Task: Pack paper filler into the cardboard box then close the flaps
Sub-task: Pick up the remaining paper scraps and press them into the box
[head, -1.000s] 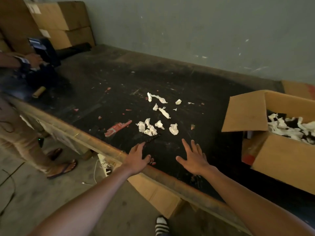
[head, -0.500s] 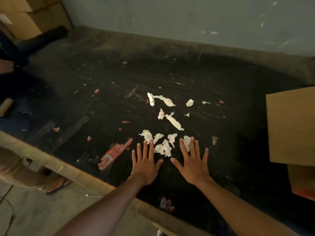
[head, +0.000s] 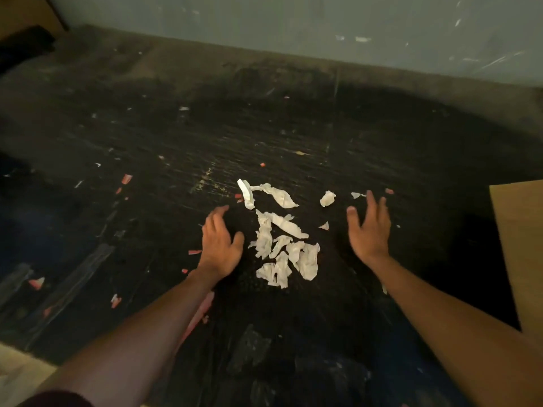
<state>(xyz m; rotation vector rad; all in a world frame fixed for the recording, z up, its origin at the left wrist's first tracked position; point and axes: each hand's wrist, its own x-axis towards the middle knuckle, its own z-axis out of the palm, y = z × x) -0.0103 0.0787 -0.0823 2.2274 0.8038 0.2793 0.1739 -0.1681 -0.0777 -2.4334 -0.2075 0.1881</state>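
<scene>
No text, label, brand or number can be read anywhere. The red scraps (head: 127, 178) on the dark counter (head: 382, 148) may carry print, but the picture is too blurred to tell.

Work surface (head: 293, 136) is a broad, dark, heavily scuffed tabletop, near black at centre and worn to a dull brown along its far edge. Fine pale scratch marks cross the middle. Small red scraps (head: 127, 179) and pale flecks lie scattered over the left half; strips of clear tape (head: 73, 277) adhere at lower left. Rear wall (head: 293, 22) is grey-green plaster, marked with white scuffs at upper right. Pale floor (head: 17, 374) shows at bottom-left corner. Lighting is dim and uneven.
</scene>
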